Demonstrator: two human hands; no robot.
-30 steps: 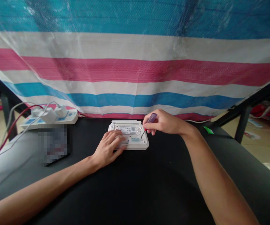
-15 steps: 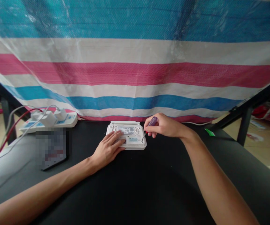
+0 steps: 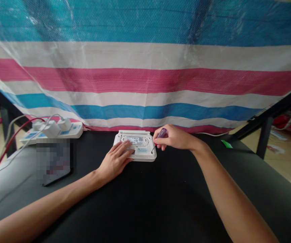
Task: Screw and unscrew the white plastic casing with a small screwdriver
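Observation:
A white router [image 3: 145, 156] lies on the black tabletop with its labelled underside up. My left hand [image 3: 115, 158] rests on its left part, fingers stretched out flat across the casing and partly over the labels. At the router's right side, my right hand [image 3: 172, 136] is closed around a screwdriver [image 3: 163, 133] with a purple handle. The thin shaft slants down to the lower right corner of the casing, where its tip meets or nearly meets a screw hole. The screw itself is too small to make out.
A white power strip [image 3: 69, 131] with several plugs and cables stands at the back left. Before it lies a dark flat device [image 3: 59, 177], mostly blurred out. A green scrap [image 3: 227, 144] is at the right. A striped sheet [image 3: 145, 81] hangs behind the table [image 3: 145, 202].
The screwdriver handle has tipped a little lower and to the left as my right hand shifted slightly. My left hand stays on the router.

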